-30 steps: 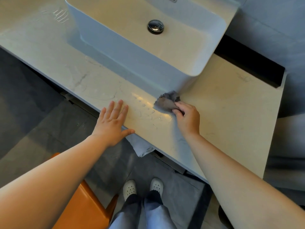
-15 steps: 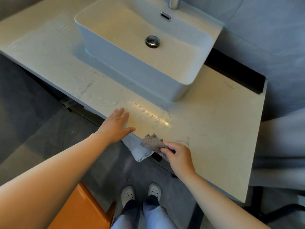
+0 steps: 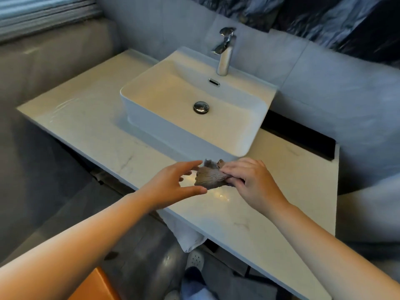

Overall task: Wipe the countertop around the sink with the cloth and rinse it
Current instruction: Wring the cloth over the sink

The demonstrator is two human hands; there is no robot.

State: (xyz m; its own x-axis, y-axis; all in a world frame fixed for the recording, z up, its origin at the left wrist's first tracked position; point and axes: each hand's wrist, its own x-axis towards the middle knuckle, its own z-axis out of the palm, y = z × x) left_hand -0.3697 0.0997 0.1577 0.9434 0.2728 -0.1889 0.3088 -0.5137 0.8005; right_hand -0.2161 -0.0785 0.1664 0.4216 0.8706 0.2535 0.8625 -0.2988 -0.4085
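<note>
- A bathroom; whether in a home or a hotel cannot be told.
- A white vessel basin (image 3: 173, 135) sits on a pale, marble-veined tabletop (image 3: 86, 118) set against the wall.
- A chrome single-lever tap (image 3: 224, 59) stands at the basin's back edge, above an overflow slot (image 3: 214, 82) and a round chrome drain plug (image 3: 201, 107).
- Large grey wall tiles (image 3: 324, 83) rise behind it.
- A white towel (image 3: 186, 232) hangs below the tabletop's front edge, over a grey floor (image 3: 54, 180).

blocked: middle of table (image 3: 86, 118) is taken up by raised sink (image 3: 184, 137), faucet (image 3: 224, 59) behind | free: bare strips are left at left, right, front
</note>
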